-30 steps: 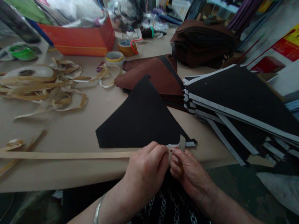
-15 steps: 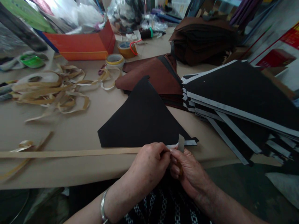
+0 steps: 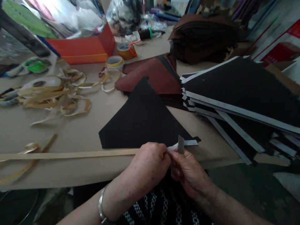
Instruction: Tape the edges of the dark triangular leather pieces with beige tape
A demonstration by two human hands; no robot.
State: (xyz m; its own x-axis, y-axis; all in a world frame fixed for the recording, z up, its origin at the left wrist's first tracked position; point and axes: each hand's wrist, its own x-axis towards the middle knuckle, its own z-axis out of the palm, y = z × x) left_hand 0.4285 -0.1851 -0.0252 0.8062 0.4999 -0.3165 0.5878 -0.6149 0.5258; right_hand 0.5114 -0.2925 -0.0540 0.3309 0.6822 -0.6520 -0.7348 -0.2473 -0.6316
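A corner of a black sheet [image 3: 140,120] is being handled at the fingertips. A white strip [image 3: 172,146] is pinched by the curled fingers of the left hand [image 3: 148,165], and a tan tape [image 3: 70,153] runs into those fingers from the left. A grey tab [image 3: 181,144] is held upright by the closed fingers of the right hand [image 3: 189,176]. The sheet lies flat on the tabletop [image 3: 70,134] just beyond the fingers, with a stack of black sheets [image 3: 239,90] to their right.
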